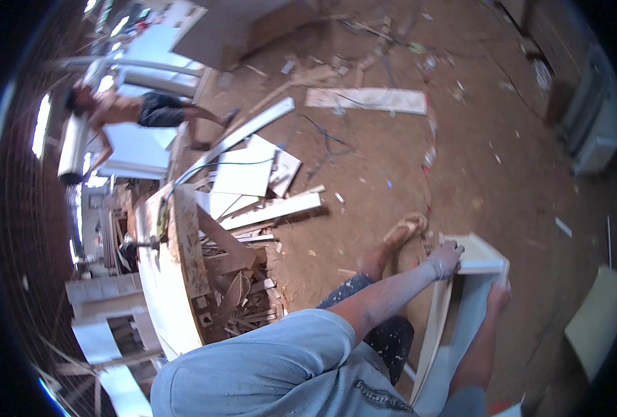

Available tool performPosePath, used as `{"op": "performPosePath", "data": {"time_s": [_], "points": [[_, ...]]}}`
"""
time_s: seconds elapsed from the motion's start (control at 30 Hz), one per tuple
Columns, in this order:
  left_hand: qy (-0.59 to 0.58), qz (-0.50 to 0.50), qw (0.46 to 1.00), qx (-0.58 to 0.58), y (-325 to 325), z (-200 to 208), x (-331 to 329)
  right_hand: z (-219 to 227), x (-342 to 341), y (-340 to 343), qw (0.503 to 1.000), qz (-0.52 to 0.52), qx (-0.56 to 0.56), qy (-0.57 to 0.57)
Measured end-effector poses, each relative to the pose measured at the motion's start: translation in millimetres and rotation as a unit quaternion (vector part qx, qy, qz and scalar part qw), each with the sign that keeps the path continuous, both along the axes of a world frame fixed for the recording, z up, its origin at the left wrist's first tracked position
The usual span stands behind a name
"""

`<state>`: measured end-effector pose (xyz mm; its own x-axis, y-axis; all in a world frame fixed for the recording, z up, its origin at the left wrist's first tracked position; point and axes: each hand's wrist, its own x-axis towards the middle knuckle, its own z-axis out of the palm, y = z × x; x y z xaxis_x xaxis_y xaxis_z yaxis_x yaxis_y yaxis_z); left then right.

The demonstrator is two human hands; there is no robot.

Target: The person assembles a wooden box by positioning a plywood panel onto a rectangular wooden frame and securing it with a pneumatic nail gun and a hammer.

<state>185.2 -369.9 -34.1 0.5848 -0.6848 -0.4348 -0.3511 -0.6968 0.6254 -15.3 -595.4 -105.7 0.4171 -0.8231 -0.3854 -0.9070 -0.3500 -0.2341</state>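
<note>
A long, white, open-topped wooden box, like a drawer or a narrow cabinet carcass, slants up from the lower edge in front of me. My left hand is closed over its left rim near the far end. On the opposite side wall, close to the far right corner, my right hand grips the edge with fingers curled round it. Part of the right fingers is hidden by the wall. The near end of the box runs out of the picture beside my body.
White board offcuts lie on the brown floor to the left. A wooden workbench with a power tool stands nearer. A person carries a roll at the far left. Right are a pale panel and a grey plastic-looking object.
</note>
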Motion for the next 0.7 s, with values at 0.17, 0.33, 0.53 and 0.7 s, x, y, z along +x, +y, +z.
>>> {"op": "performPosePath", "data": {"time_s": [0.17, 0.33, 0.53, 0.7], "points": [[-0.007, 0.008, 0.998, -0.069, 141.8, 62.1, -0.1, 22.5, 27.8, 14.8, 0.998, -0.011, 0.044, -0.037], [0.006, -0.058, 0.964, 0.259, 416.3, 21.7, -59.9, 26.1, -8.7, 31.3, 0.982, 0.021, 0.109, -0.152], [0.134, 0.138, 0.920, 0.341, 554.9, 91.2, -146.3, 73.2, -105.6, 90.8, 0.985, -0.041, -0.141, -0.089], [0.216, 0.078, 0.930, 0.287, 548.6, 49.1, -155.2, 85.8, -220.8, 193.7, 0.996, -0.025, -0.073, -0.050]]}}
